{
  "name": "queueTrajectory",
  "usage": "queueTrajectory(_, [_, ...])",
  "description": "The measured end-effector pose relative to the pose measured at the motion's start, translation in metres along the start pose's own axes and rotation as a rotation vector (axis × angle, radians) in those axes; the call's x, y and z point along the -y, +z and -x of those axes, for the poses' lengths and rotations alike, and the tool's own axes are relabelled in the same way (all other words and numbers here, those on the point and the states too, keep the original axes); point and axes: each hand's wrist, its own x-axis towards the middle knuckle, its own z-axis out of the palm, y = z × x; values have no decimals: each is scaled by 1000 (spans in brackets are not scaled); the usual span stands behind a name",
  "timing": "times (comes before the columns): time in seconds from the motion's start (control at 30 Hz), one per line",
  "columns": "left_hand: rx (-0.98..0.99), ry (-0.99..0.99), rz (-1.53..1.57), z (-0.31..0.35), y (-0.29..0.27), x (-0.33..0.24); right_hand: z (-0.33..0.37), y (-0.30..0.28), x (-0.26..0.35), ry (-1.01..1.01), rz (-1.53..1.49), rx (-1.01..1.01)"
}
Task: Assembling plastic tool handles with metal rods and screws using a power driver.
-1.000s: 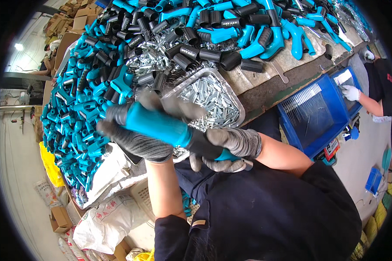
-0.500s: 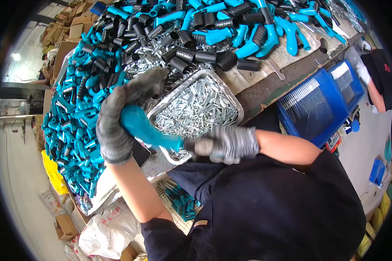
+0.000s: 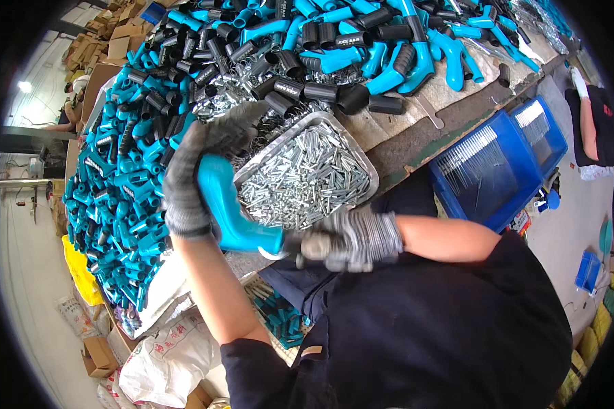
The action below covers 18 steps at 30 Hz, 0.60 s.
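A curved blue plastic handle (image 3: 226, 208) is gripped at its upper end by my gloved left hand (image 3: 191, 174). My gloved right hand (image 3: 348, 238) is closed at the handle's lower end, where a small silver metal piece shows. Both hands hover over the near edge of a metal tray (image 3: 351, 146) filled with small silver metal pins. Behind and left of the tray lies a large heap of blue handles (image 3: 119, 198) mixed with black tubes (image 3: 290, 88).
A blue crate (image 3: 498, 170) with thin metal rods stands at the right below the table edge. Another person's gloved hand (image 3: 580, 82) shows at the far right. Sacks (image 3: 167, 358) and cardboard boxes (image 3: 99, 354) lie on the floor at the lower left.
My left hand has slid up to the handle's top end and tilted it more upright. My right hand has stayed at the lower end, over the tray edge.
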Motion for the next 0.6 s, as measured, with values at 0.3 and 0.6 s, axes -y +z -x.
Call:
queueTrajectory(0.3, [87,118,-165,-1,7,-5,-13,-41,-13,-45,144,-56])
queueTrajectory(0.6, [-330,127,257,-20,33,27,-10,-39,17,-611,678,-745])
